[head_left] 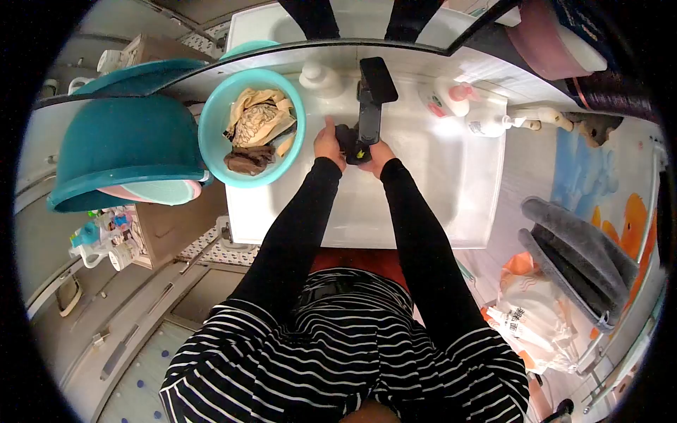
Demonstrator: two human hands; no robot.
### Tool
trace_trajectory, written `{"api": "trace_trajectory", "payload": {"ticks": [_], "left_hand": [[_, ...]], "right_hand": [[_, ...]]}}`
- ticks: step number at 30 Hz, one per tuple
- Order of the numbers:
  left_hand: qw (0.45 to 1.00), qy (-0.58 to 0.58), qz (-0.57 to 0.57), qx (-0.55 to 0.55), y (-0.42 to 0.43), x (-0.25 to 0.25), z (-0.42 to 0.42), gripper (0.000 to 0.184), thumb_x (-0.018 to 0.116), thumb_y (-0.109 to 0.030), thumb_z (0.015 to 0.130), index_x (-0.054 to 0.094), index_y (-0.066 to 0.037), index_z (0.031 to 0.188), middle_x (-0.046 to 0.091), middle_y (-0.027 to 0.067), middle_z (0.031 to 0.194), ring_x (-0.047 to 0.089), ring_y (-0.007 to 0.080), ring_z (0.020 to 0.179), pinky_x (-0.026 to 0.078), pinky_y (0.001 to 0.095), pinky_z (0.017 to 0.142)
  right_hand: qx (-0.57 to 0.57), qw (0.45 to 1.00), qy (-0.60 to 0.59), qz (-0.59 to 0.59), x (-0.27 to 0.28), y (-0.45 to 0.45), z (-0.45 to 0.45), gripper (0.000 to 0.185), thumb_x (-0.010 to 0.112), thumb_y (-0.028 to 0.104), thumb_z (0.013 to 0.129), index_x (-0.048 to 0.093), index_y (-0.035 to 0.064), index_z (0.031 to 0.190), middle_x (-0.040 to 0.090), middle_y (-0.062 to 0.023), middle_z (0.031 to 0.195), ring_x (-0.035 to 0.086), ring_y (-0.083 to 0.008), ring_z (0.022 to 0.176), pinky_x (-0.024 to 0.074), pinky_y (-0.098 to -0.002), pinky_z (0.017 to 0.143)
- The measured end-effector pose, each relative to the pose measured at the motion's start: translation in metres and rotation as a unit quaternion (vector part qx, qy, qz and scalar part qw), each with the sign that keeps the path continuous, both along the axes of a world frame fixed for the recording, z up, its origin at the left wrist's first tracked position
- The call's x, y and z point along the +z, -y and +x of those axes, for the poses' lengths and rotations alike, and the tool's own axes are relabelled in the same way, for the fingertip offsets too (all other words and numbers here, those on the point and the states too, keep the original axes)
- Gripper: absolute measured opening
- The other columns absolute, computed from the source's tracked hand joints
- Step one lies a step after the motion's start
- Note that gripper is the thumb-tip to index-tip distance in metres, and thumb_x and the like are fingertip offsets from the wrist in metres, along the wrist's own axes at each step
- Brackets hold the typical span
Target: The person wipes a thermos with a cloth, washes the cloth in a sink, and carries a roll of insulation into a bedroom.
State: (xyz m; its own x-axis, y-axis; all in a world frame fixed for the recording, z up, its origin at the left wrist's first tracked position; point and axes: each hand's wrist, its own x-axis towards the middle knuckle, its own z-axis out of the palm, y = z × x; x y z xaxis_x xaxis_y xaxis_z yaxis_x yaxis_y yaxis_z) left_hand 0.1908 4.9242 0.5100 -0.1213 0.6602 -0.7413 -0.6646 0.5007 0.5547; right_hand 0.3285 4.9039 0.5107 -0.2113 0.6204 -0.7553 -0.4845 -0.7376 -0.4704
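Observation:
My left hand (328, 144) and my right hand (379, 156) are close together over the white sink (437, 204). Between them is a dark cloth (347, 139), gripped from both sides, with a small yellow-green patch near its lower edge. Just above the cloth stands the dark faucet (369, 116), its black top reaching toward the mirror. To the left, a light-blue basin (206, 134) holds a cream printed cloth (262, 121) and a brown cloth (248, 159).
White bottles (319, 79) stand behind the sink's left part, and a pump bottle (488, 126) is at the right back corner. A teal tub (127, 141) hangs at the left. Right of the sink are a grey container (578, 261) and a plastic bag (539, 317).

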Motion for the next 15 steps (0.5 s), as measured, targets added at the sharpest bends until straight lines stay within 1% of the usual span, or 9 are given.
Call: {"api": "trace_trajectory", "payload": {"ticks": [2,4,5,6,7,9,11,14,15], "left_hand": [[0.999,-0.014,0.027,-0.039,0.005,0.0,-0.006,0.034,0.069,-0.031,0.093,0.058,-0.001,0.105,0.063,0.0097,0.087,0.066,0.0242,0.081,0.055,0.0404,0.071],[0.992,-0.026,0.045,-0.113,0.011,0.002,-0.01,0.034,0.078,-0.021,0.085,0.058,-0.002,0.105,0.062,0.01,0.089,0.066,0.0234,0.082,0.054,0.0393,0.071],[0.976,-0.088,0.042,-0.197,0.013,0.004,-0.012,0.036,0.08,-0.017,0.081,0.058,-0.001,0.105,0.063,0.0106,0.091,0.066,0.0237,0.082,0.054,0.0387,0.072],[0.948,-0.15,0.039,-0.278,0.015,0.006,-0.014,0.04,0.082,-0.014,0.077,0.058,-0.001,0.105,0.063,0.0112,0.093,0.066,0.024,0.082,0.054,0.0382,0.073],[0.91,-0.21,0.036,-0.357,0.015,0.005,-0.016,0.043,0.085,-0.011,0.073,0.058,-0.001,0.105,0.063,0.0118,0.095,0.066,0.0243,0.082,0.054,0.0376,0.073],[0.881,-0.264,0.051,-0.39,0.014,-0.006,-0.012,0.049,0.085,-0.014,0.073,0.057,0.0,0.111,0.062,0.0131,0.099,0.067,0.0253,0.085,0.055,0.0359,0.077],[0.848,-0.314,0.068,-0.422,0.014,-0.019,-0.002,0.055,0.085,-0.018,0.073,0.056,0.001,0.116,0.062,0.0144,0.103,0.068,0.0263,0.088,0.056,0.0342,0.08],[0.736,-0.499,0.185,-0.418,0.02,-0.019,0.007,0.072,0.083,-0.023,0.077,0.048,-0.004,0.137,0.062,0.0142,0.111,0.068,0.0281,0.094,0.058,0.0374,0.08],[0.782,-0.41,0.164,-0.439,0.017,-0.008,0.006,0.074,0.081,-0.025,0.079,0.044,-0.006,0.141,0.062,0.0132,0.114,0.067,0.0286,0.095,0.057,0.0401,0.081]], "right_hand": [[0.035,0.997,0.009,-0.07,0.025,-0.004,0.002,0.046,0.059,0.037,0.098,0.049,0.0154,0.137,0.06,-0.0097,0.13,0.062,-0.0262,0.116,0.0524,-0.0507,0.095],[0.004,0.999,0.003,-0.045,-0.005,0.0,0.01,0.039,0.058,0.033,0.099,0.052,0.0156,0.133,0.062,-0.0088,0.126,0.064,-0.0255,0.112,0.054,-0.0487,0.092],[-0.011,0.999,0.0,-0.033,-0.027,0.002,0.015,0.035,0.057,0.032,0.099,0.054,0.0156,0.131,0.064,-0.0083,0.124,0.065,-0.0251,0.11,0.0547,-0.0477,0.091],[-0.025,0.999,-0.002,-0.036,-0.045,0.001,0.02,0.027,0.055,0.027,0.101,0.059,0.0126,0.123,0.068,-0.0077,0.115,0.069,-0.0237,0.101,0.057,-0.042,0.087],[-0.054,0.998,-0.016,-0.021,-0.055,0.001,0.023,0.03,0.057,0.028,0.1,0.057,0.0096,0.124,0.067,-0.0092,0.116,0.069,-0.0235,0.1,0.0573,-0.0412,0.085],[-0.11,0.993,-0.042,0.009,-0.068,0.001,0.027,0.038,0.061,0.029,0.099,0.055,0.0036,0.127,0.065,-0.0122,0.116,0.068,-0.0232,0.099,0.0579,-0.0395,0.081],[-0.151,0.988,-0.002,-0.021,-0.046,-0.002,0.027,0.043,0.061,0.039,0.099,0.058,0.0037,0.124,0.067,-0.0111,0.114,0.066,-0.024,0.102,0.0544,-0.0412,0.084],[-0.195,0.979,-0.057,-0.03,-0.032,-0.006,0.03,0.044,0.058,0.043,0.101,0.058,0.0052,0.124,0.067,-0.0091,0.116,0.065,-0.0248,0.106,0.0526,-0.0421,0.086],[-0.203,0.975,-0.093,-0.014,-0.024,-0.007,0.03,0.043,0.056,0.042,0.101,0.058,0.0062,0.125,0.067,-0.0087,0.118,0.064,-0.0249,0.107,0.0524,-0.0422,0.086]]}}
